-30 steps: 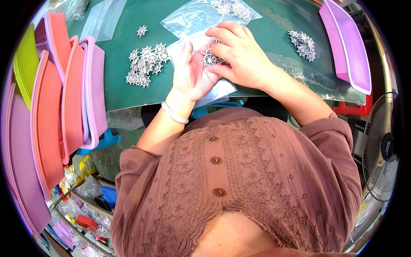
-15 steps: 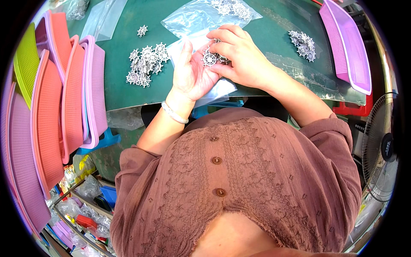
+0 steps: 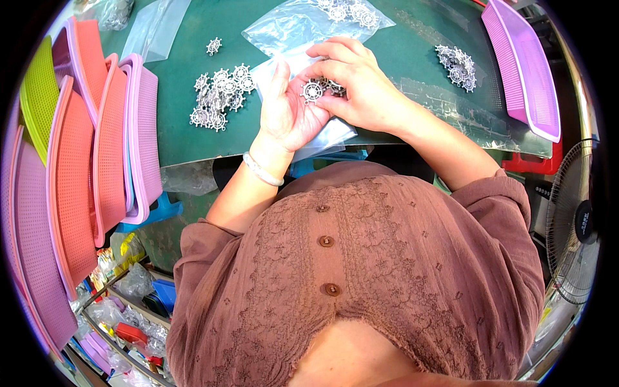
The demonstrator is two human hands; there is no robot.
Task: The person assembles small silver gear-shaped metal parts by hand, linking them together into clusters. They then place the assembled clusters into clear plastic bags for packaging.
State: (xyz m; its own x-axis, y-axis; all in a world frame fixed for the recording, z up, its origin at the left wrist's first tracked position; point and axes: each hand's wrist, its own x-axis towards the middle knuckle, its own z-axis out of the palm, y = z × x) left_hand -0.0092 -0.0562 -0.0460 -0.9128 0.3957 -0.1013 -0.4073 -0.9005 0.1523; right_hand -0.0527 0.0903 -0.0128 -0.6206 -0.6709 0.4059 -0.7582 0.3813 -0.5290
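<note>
Palm up over the table, my left hand [image 3: 288, 117] cups several silver ship's-wheel charms. One ship's-wheel charm [image 3: 312, 91] lies face up by its palm, under the tip of my right thumb. My right hand [image 3: 356, 80] curls over the cupped charms, thumb and fingers closed on them; its fingers partly cover the rest. Beneath both hands lie clear plastic bags [image 3: 329, 137]. To the left is a loose pile of charms [image 3: 222, 97], with a single charm [image 3: 214, 46] beyond it. A smaller charm pile [image 3: 456, 68] sits at the right.
More charms [image 3: 348, 11] lie on a clear bag [image 3: 284, 29] at the far side of the green table [image 3: 174, 138]. Stacked plastic baskets [image 3: 77, 174] line the left. A purple basket [image 3: 525, 71] stands at the right edge, with a fan [image 3: 570, 219] below it.
The face-up charm has shifted slightly left and down across my left palm, and my right thumb has moved a little with it. The piles on the table are unchanged.
</note>
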